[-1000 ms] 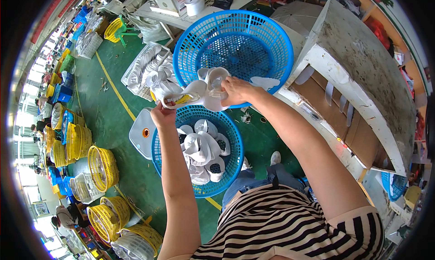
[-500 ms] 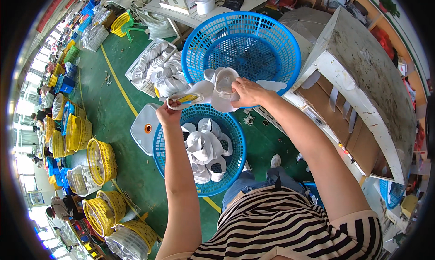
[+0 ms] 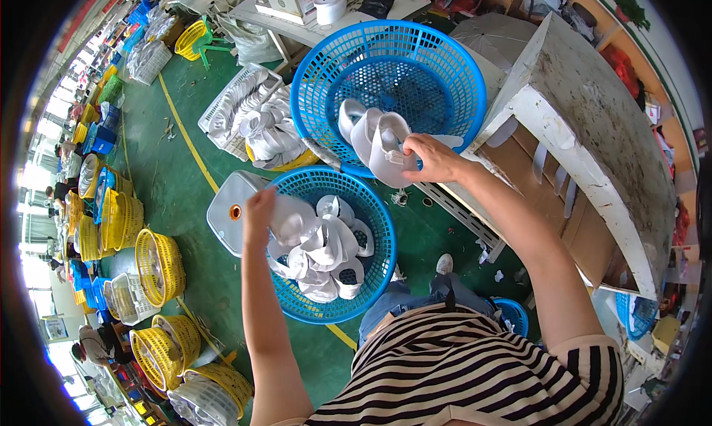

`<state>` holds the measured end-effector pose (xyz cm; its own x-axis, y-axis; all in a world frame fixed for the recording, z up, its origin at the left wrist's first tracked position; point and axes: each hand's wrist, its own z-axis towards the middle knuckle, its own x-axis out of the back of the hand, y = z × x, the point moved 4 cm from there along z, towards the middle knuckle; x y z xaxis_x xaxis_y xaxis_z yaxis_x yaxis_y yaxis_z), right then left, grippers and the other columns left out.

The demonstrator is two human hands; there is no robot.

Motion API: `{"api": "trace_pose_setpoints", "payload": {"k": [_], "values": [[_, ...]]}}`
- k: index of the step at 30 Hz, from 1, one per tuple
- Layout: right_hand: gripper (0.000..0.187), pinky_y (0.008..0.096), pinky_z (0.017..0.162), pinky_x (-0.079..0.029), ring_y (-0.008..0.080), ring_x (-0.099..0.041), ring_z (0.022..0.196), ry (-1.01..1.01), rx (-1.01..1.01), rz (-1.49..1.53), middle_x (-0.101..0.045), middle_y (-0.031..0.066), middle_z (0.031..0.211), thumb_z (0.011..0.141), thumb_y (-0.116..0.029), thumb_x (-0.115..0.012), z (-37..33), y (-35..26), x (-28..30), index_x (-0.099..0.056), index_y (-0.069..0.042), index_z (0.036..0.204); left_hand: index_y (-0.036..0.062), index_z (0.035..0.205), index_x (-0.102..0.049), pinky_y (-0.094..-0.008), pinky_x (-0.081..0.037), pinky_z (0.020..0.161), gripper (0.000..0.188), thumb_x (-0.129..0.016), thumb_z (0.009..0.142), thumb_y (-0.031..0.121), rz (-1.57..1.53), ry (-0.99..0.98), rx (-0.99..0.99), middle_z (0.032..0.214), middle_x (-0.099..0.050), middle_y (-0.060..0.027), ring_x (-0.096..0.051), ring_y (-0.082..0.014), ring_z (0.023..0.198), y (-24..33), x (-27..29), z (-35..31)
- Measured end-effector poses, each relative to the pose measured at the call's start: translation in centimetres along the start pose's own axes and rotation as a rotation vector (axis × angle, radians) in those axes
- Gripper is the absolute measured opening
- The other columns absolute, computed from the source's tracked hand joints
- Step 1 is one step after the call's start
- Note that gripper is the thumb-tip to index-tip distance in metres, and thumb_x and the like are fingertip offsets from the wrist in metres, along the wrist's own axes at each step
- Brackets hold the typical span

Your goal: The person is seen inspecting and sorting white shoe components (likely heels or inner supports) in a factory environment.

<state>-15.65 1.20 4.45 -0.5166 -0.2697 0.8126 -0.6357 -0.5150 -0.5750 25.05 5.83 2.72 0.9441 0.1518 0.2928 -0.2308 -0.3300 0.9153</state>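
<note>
My right hand (image 3: pixel 432 159) pinches a cluster of white shoe uppers (image 3: pixel 387 148) at the near rim of a large blue basket (image 3: pixel 311 70). My left hand (image 3: pixel 259 205), smeared by motion, is at the left rim of a lower blue basket (image 3: pixel 389 263). Beside that hand is a blurred white upper (image 3: pixel 292 220); whether the fingers still touch it is not clear. Several loose white uppers (image 3: pixel 326 249) lie heaped inside the lower basket.
A white crate (image 3: pixel 215 118) of stacked white pieces stands beyond the lower basket, next to a grey-white stool (image 3: pixel 226 188). On the right rises a worn white cabinet (image 3: pixel 586 92). Yellow baskets (image 3: pixel 159 266) line the left side of the green floor.
My left hand has moved down and left, from beside the other hand to the lower basket, along with a white upper. My right hand has shifted slightly right, still gripping its uppers.
</note>
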Motion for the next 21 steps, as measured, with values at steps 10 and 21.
{"api": "trace_pose_setpoints", "payload": {"k": [10, 21], "values": [[0.045, 0.0388, 0.094, -0.041, 0.0299, -0.052, 0.105, -0.003, 0.056, 0.149, -0.053, 0.0110, 0.104, 0.070, -0.020, -0.073, -0.4, -2.0, 1.9, -0.047, -0.006, 0.104, 0.0076, 0.121, -0.056, -0.0257, -0.050, 0.060, 0.036, -0.058, 0.093, 0.032, -0.222, -0.419, 0.137, 0.086, -0.066, -0.0085, -0.062, -0.0118, 0.070, -0.1, -18.5, -0.3], [0.041, 0.0327, 0.104, -0.030, 0.0180, -0.042, 0.119, 0.199, 0.012, 0.716, -0.048, 0.0063, 0.123, 0.077, -0.025, -0.074, 1.0, -4.8, 13.3, -0.048, -0.009, 0.103, 0.0030, 0.113, -0.060, -0.0241, -0.047, 0.056, 0.045, -0.051, 0.095, 0.044, -0.399, -0.534, 0.112, 0.078, -0.062, -0.0057, -0.060, -0.0120, 0.065, 7.5, -16.5, -2.7]]}}
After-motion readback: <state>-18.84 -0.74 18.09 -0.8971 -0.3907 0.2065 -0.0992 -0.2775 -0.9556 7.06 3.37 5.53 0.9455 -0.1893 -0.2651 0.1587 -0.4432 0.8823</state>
